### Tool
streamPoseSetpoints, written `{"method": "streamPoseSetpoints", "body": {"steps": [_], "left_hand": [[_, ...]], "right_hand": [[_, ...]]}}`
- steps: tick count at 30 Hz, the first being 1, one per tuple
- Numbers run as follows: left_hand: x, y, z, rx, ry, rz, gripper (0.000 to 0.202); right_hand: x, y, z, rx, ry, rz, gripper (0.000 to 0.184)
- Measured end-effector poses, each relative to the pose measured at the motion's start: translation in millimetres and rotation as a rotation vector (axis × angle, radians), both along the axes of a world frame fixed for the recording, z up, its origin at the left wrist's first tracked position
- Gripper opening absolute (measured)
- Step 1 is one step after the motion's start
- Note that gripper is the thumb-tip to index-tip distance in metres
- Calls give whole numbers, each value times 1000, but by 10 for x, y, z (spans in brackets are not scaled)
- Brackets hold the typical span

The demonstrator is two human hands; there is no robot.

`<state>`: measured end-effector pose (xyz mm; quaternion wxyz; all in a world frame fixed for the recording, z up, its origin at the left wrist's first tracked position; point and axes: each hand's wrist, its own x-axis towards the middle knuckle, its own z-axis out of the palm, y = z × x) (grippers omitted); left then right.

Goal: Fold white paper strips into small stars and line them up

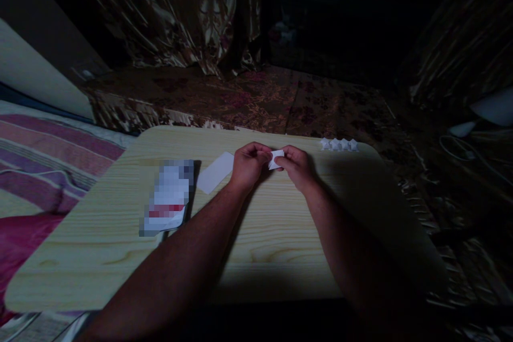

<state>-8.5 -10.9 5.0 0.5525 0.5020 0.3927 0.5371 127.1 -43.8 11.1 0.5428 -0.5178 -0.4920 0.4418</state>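
Observation:
Between my two hands, just above the far half of the table, is a small folded piece of white paper (276, 159). My left hand (250, 163) pinches its left side between thumb and fingers. On its right side, my right hand (295, 164) has its thumb laid over the paper and the fingers behind. A flat white sheet of paper (215, 172) lies on the table just left of my left hand. Toward the far right edge stands a short row of several small white folded paper stars (339, 144).
The light wood table (280, 256) has rounded corners. A phone-like object with a blurred-out face (170, 195) lies on its left part. Left is a bed with a striped cover (48, 155); a patterned cloth-covered ledge (240, 96) runs behind. At right are a white lamp-like object (495, 109) and a cable.

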Motion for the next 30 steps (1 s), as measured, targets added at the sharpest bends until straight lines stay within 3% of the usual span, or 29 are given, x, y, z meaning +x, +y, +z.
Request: {"method": "streamPoseSetpoints", "body": {"steps": [8, 30], "left_hand": [[7, -20, 10, -1, 11, -5, 14], [4, -36, 27, -5, 16, 11, 16]], "right_hand": [[-4, 36, -65, 2, -95, -66, 10], [0, 41, -61, 6, -96, -60, 11]]}}
